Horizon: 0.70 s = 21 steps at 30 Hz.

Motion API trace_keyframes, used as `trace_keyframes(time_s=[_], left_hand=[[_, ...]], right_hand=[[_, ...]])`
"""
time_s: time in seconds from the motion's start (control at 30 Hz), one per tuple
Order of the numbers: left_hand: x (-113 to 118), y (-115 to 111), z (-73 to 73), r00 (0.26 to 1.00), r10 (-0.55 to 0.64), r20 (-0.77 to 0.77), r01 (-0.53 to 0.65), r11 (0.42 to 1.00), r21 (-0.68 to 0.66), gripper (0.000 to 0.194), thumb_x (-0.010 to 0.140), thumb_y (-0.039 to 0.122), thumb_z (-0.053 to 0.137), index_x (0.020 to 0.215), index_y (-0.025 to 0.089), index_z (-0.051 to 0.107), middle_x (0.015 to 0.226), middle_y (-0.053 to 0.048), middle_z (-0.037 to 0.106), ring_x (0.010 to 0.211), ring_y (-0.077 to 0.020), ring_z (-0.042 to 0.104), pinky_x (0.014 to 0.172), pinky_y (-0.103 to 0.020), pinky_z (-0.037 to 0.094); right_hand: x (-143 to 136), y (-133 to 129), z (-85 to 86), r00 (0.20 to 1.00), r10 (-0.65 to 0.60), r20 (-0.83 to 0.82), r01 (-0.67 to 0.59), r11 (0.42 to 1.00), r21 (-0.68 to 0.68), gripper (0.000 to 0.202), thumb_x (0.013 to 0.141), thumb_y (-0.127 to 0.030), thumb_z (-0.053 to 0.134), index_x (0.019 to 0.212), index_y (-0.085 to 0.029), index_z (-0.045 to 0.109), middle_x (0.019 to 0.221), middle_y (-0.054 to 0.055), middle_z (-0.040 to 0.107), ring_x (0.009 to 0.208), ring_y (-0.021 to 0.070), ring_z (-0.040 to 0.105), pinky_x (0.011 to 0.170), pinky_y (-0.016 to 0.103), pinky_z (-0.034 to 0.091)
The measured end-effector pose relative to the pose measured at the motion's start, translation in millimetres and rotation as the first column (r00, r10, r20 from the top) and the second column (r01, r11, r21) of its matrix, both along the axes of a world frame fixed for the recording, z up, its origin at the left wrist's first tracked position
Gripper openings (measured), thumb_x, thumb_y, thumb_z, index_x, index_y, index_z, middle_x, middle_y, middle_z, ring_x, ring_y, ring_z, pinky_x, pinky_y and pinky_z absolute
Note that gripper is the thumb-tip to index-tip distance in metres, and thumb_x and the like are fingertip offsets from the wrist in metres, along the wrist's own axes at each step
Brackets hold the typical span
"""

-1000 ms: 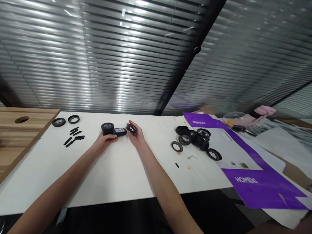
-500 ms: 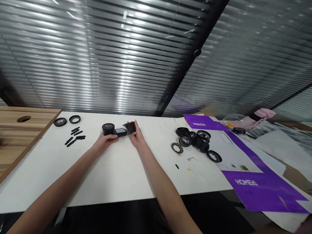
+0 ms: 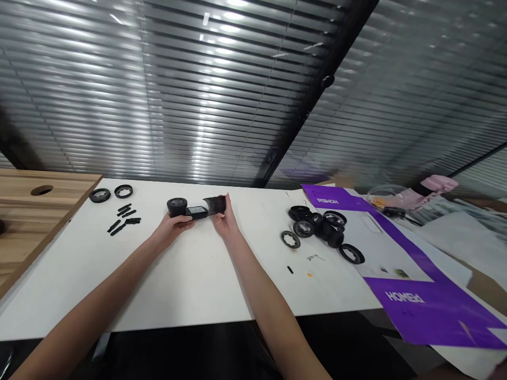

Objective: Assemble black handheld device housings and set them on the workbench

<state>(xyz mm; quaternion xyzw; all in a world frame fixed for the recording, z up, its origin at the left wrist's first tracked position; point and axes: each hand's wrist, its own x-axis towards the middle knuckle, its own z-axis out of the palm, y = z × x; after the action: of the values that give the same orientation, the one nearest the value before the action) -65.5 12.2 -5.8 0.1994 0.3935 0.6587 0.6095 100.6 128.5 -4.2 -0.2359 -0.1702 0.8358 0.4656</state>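
Observation:
My left hand (image 3: 173, 228) is closed around the underside of a black device (image 3: 177, 209) with a round, wheel-like head and a flat body carrying a pale label. At the right end of that body, a dark, thin, glossy curved piece (image 3: 216, 205) touches or overlaps it; I cannot tell whether the two are joined. The thumb and fingers of my right hand (image 3: 226, 221) pinch the piece's far end. Both hands are just above the white table (image 3: 198, 285).
Left on the table are two black rings (image 3: 123, 191) and several short black strips (image 3: 118, 227). On the right, black rings and round parts (image 3: 304, 228) are heaped beside a purple-and-white cardboard sheet (image 3: 400, 311). A small orange bit (image 3: 309, 275) lies nearby. Blinds (image 3: 178, 105) stand behind.
The view has shifted slightly. My right hand and the dark curved piece have moved a little to the right, and the piece looks more stretched out. My left hand keeps its hold.

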Motion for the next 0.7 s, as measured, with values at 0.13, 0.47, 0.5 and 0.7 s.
trace_keyframes(time_s=[0.13, 0.47, 0.5, 0.7], left_hand=[[-0.6, -0.2, 2.8, 1.0, -0.024, 0.014, 0.024, 1.0, -0.011, 0.035, 0.062, 0.006, 0.087, 0.094, 0.012, 0.072, 0.107, -0.015, 0.079, 0.107, -0.0332, 0.076, 0.099, -0.043, 0.058], [-1.4, 0.1, 0.2, 1.0, -0.02, -0.006, 0.02, 1.0, 0.001, 0.034, 0.062, 0.007, 0.087, 0.093, 0.011, 0.073, 0.104, -0.014, 0.079, 0.101, -0.0317, 0.077, 0.095, -0.041, 0.06], [-1.2, -0.1, 0.4, 1.0, -0.02, -0.011, 0.02, 1.0, 0.003, 0.035, 0.062, 0.007, 0.087, 0.093, 0.011, 0.073, 0.104, -0.014, 0.079, 0.101, -0.0316, 0.077, 0.095, -0.041, 0.06], [0.4, -0.9, 3.9, 0.999, -0.012, -0.03, 0.011, 1.0, -0.01, 0.035, 0.062, 0.007, 0.086, 0.094, 0.012, 0.073, 0.105, -0.014, 0.079, 0.1, -0.0309, 0.077, 0.094, -0.04, 0.061]], right_hand=[[-1.8, 1.6, -3.1, 0.996, -0.079, -0.05, 0.075, 0.993, -0.087, 0.025, 0.091, -0.039, 0.081, 0.092, -0.021, 0.064, 0.065, -0.01, 0.069, 0.038, 0.0016, 0.053, 0.027, 0.008, 0.036], [-1.8, 2.3, -4.3, 0.99, -0.102, -0.102, 0.087, 0.986, -0.143, 0.022, 0.097, -0.041, 0.073, 0.092, -0.021, 0.066, 0.066, -0.007, 0.07, 0.038, 0.0033, 0.052, 0.026, 0.01, 0.035], [-1.4, 2.4, -4.5, 0.989, -0.095, -0.11, 0.078, 0.987, -0.144, 0.021, 0.098, -0.041, 0.072, 0.095, -0.02, 0.067, 0.066, -0.007, 0.071, 0.037, 0.0034, 0.052, 0.026, 0.01, 0.035], [0.8, 5.5, -7.0, 0.991, -0.019, -0.13, 0.004, 0.994, -0.11, 0.016, 0.097, -0.034, 0.073, 0.098, -0.019, 0.068, 0.064, -0.007, 0.073, 0.037, 0.005, 0.057, 0.025, 0.01, 0.035]])
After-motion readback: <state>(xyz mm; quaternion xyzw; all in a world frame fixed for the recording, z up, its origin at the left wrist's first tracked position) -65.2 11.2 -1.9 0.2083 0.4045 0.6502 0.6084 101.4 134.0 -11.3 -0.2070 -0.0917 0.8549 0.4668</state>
